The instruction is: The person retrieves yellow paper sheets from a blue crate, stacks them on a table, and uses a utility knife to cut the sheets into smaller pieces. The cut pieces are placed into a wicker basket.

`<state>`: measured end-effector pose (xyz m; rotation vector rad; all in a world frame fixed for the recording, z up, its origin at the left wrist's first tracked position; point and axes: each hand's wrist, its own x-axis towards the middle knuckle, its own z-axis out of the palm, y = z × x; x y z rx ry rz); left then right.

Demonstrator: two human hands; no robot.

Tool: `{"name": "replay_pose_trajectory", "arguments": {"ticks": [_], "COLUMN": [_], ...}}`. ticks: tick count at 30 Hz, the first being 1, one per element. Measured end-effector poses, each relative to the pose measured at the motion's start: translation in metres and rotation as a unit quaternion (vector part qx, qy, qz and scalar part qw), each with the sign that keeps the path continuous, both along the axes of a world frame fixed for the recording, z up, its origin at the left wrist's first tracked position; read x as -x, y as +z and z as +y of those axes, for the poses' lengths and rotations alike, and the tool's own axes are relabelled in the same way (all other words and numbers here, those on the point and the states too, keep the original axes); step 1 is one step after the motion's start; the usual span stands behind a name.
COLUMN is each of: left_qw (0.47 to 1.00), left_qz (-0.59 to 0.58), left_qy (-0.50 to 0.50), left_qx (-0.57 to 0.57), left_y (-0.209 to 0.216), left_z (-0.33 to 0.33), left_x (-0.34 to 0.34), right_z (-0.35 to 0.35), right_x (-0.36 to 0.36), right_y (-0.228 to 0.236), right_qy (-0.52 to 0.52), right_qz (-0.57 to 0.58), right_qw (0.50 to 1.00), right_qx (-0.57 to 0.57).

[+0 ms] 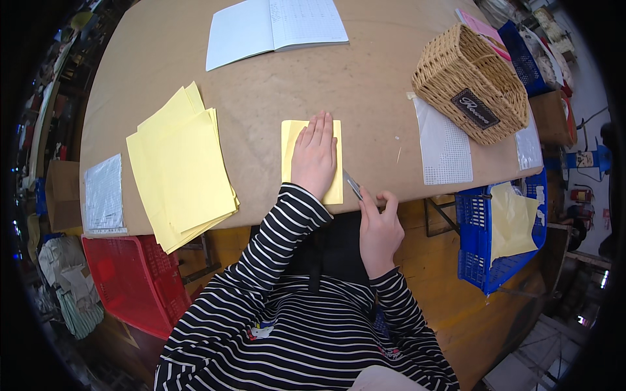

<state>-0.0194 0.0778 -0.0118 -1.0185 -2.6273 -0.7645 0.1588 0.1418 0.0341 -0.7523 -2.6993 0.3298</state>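
A folded piece of yellow paper (pixel 335 176) lies at the table's near edge, in front of me. My left hand (pixel 315 158) rests flat across it, fingers together and stretched away from me. In my right hand (pixel 381 229) is a slim utility knife (pixel 353 186), pinched between thumb and fingers. Its thin grey blade points up and left, close beside the paper's right edge; whether it touches the paper I cannot tell. Left of my hands lies a stack of larger yellow sheets (pixel 179 171), a little fanned out.
An open notebook (pixel 242 31) lies at the far side of the brown-covered table (pixel 261 85). A wicker basket (pixel 450 72) stands at the right, by a gridded white sheet (pixel 443 146). Below the table edge are a red crate (pixel 127 274) and a blue crate (pixel 473 251) holding yellow paper.
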Motion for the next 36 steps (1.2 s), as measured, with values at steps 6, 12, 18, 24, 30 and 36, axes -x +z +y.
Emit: {"name": "replay_pose_trajectory", "arguments": {"ticks": [6, 12, 18, 24, 30, 36], "left_qw": [1.0, 1.0, 0.999, 0.996, 0.981, 0.915], "left_qz": [0.011, 0.006, -0.044, -0.081, -0.101, -0.239], "left_qy": [-0.003, -0.001, 0.008, 0.008, 0.015, 0.045], "left_qx": [-0.002, 0.007, 0.02, -0.024, -0.163, -0.321], "left_y": [-0.002, -0.004, 0.0, 0.012, 0.014, 0.015], "left_z": [0.0, 0.001, 0.003, 0.001, -0.001, -0.029], "left_x": [0.0, 0.0, -0.001, -0.005, -0.002, 0.001], "right_z": [0.009, 0.022, 0.042, 0.066, 0.02, -0.005], "right_x": [0.028, 0.059, 0.104, 0.107, 0.053, 0.045], "right_y": [-0.006, -0.014, -0.025, -0.01, -0.012, -0.01], "right_qy": [-0.001, -0.002, -0.029, -0.014, 0.094, 0.045], "right_qz": [0.02, 0.046, 0.027, 0.123, 0.131, 0.153], "right_qw": [0.999, 0.998, 0.996, 0.967, 0.917, 0.748], "right_qx": [-0.032, -0.051, -0.075, -0.223, 0.365, 0.644]}}
